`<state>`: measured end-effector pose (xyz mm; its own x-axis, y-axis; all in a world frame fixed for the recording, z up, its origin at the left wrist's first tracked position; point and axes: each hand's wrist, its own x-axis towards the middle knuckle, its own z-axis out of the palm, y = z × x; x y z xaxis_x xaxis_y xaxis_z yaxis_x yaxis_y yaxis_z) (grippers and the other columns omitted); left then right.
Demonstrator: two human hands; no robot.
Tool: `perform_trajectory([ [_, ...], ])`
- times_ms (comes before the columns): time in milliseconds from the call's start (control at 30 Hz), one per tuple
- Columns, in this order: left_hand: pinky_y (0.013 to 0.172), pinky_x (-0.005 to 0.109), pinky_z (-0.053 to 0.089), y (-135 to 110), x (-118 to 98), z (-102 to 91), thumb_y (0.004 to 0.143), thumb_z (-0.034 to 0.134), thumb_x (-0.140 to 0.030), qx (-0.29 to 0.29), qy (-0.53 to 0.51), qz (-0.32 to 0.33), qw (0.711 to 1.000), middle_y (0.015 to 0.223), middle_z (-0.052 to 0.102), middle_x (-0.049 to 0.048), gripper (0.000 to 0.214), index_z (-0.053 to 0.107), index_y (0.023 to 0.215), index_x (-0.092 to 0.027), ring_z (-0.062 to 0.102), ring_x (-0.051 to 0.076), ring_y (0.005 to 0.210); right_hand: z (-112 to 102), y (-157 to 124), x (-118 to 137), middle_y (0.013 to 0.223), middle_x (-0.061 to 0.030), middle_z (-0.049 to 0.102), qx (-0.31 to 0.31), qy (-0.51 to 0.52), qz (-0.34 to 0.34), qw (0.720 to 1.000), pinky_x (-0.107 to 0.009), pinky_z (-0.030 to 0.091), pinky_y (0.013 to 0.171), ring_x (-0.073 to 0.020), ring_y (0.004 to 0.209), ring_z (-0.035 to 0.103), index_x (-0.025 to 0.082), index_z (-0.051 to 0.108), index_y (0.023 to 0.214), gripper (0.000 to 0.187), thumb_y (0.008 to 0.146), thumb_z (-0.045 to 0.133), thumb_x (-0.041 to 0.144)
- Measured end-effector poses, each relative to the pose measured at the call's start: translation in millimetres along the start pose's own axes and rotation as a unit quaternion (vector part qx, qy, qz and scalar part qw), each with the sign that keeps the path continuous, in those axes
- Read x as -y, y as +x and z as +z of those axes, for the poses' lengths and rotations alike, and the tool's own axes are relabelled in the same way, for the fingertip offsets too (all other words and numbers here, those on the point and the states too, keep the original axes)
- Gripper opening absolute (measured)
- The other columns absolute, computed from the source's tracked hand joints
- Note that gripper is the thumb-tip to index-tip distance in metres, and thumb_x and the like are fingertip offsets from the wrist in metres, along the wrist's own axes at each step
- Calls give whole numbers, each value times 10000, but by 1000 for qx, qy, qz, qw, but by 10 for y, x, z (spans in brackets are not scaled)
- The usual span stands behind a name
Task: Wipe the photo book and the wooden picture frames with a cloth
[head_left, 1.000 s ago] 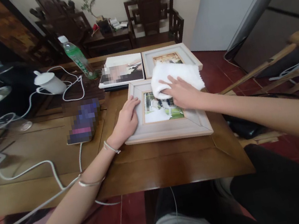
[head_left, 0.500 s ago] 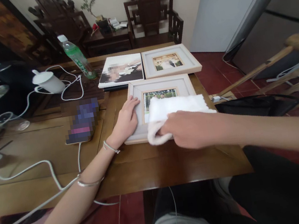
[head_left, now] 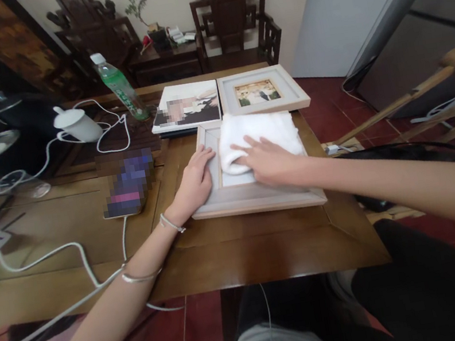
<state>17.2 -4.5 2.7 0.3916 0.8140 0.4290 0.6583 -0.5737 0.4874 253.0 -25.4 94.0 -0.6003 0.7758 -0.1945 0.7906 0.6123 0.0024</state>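
A pale wooden picture frame (head_left: 259, 204) lies flat near the front edge of the table. My left hand (head_left: 195, 180) holds its left side, fingers along the rim. Over the frame's glass lies a folded white cloth (head_left: 261, 127), covering most of the photo inside. My right hand (head_left: 272, 160) presses on this cloth, its fingers partly spread on top and the thumb side against the fold. Behind, a second framed photo (head_left: 295, 89) and a white-edged photo panel (head_left: 199, 105) lie side by side.
Left of the frame, a phone (head_left: 128, 187) lies on the table (head_left: 242, 255) with a white cable (head_left: 80, 259) attached. Farther back stand a green-labelled bottle (head_left: 122, 89) and a white lidded cup (head_left: 78, 125). A wooden chair (head_left: 407, 94) is at the right.
My right hand has pushed the cloth away from me, from the frame's front part to its upper part. The lower rim is now uncovered. My left hand stays on the left side.
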Motion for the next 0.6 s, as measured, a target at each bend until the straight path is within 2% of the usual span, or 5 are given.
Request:
perform_trajectory([
  [133, 1290, 577, 362, -3, -12, -5, 926, 452, -121, -1, 0, 0, 1000, 1493, 651, 90, 480, 642, 1357, -212, 476, 287, 1520, 23, 199, -291, 1757, -118, 278, -64, -41, 48, 996, -657, 300, 1212, -438, 1598, 216, 151, 540, 1563, 755, 833, 468, -28],
  [267, 1292, 561, 368, -2, -19, -11, 937, 438, -113, 0, 2, -1, 1000, 1492, 649, 117, 467, 640, 1351, -187, 483, 286, 1516, -9, 196, -352, 1752, -126, 290, -29, -63, 48, 996, -688, 309, 1179, -466, 1588, 206, 131, 571, 1535, 714, 852, 444, -31],
  [433, 1293, 567, 363, 3, -14, -5, 926, 451, -95, 3, 1, 2, 1000, 1496, 647, 105, 477, 631, 1356, -197, 473, 283, 1523, -187, -135, -5, 1607, -156, 527, 44, -34, 17, 998, -540, 505, 931, -427, 1350, 524, 173, 753, 1301, 576, 814, 509, -16],
  [533, 1293, 563, 362, 3, -7, 5, 928, 438, -89, -1, 5, 6, 1000, 1492, 648, 108, 473, 630, 1348, -190, 476, 278, 1521, -341, -404, 265, 1250, -197, 733, 107, 0, 31, 994, -420, 494, 766, -339, 1058, 665, 150, 799, 1124, 433, 820, 530, -2],
  [600, 1294, 560, 361, 2, -3, 10, 930, 435, -90, -2, 6, 6, 1000, 1493, 646, 115, 470, 632, 1347, -182, 477, 280, 1520, -409, -536, 398, 1040, -178, 760, 130, 14, 21, 991, -381, 465, 711, -288, 922, 684, 138, 795, 1059, 372, 838, 525, 7],
])
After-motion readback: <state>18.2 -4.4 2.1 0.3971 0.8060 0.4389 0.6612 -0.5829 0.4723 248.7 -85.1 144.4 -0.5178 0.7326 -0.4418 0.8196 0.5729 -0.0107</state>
